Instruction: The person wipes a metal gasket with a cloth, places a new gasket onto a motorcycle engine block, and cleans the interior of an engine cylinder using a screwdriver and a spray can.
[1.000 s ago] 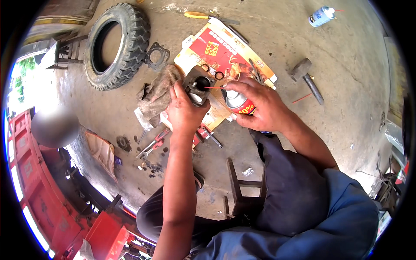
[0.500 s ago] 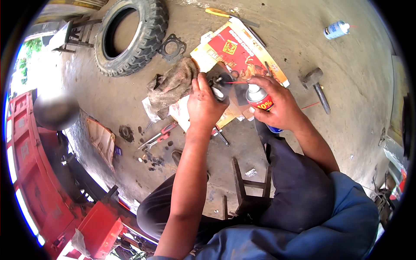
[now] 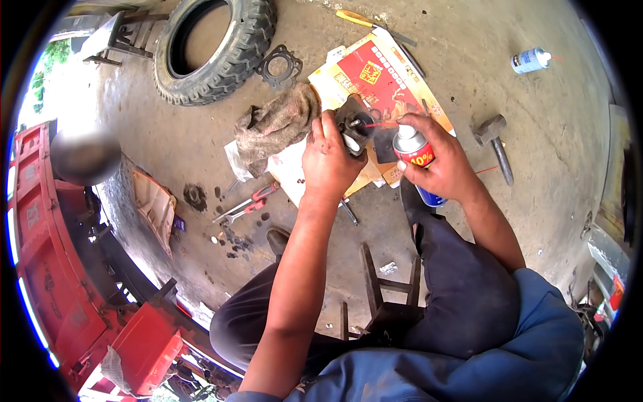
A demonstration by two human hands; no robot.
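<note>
My left hand (image 3: 328,157) is closed around a dark metal mechanical part (image 3: 353,127) with a round opening; its exact kind I cannot make out. In my right hand (image 3: 439,161) is an aerosol spray can (image 3: 415,147) with a red and blue body, my index finger on its white nozzle. A thin red straw runs from the nozzle leftward to the metal part. Beneath both hands lies a flattened red and yellow cardboard sheet (image 3: 355,63). Just left of the part rests a crumpled brown rag (image 3: 278,124).
A big tyre (image 3: 258,47) and a gasket (image 3: 280,67) lie at the far left. A hammer (image 3: 497,144) and a blue spray can (image 3: 530,60) are on the right. Red-handled pliers (image 3: 251,201) lie near my left forearm. A red vehicle (image 3: 53,248) stands at the left.
My view has shifted slightly, so most things sit a little differently in the picture. Both hands keep their holds, and the straw still points at the metal part.
</note>
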